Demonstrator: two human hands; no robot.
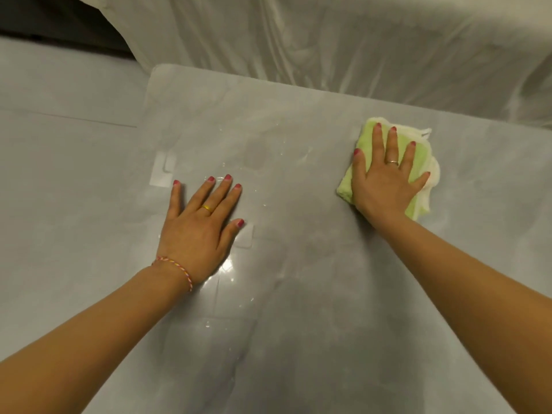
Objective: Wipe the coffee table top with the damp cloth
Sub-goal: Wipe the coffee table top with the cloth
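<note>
The right hand (385, 180) lies flat, fingers spread wide, pressing down on the folded green and white cloth (418, 162), which sits on the grey counter (298, 264) toward two o'clock from the middle of the view; its grip is wide, palm on top of the cloth and not closed around it. A ring shows on one finger. The left hand (200, 228) rests palm-down on the bare counter at about nine o'clock, well apart from the cloth, grip wide and holding nothing, with a gold ring and a braided bracelet (179, 270) at the wrist. Wet streaks and droplets (233, 273) glisten just beside this hand. White draped fabric (328, 40) fills the twelve o'clock area beyond the counter's far edge.
</note>
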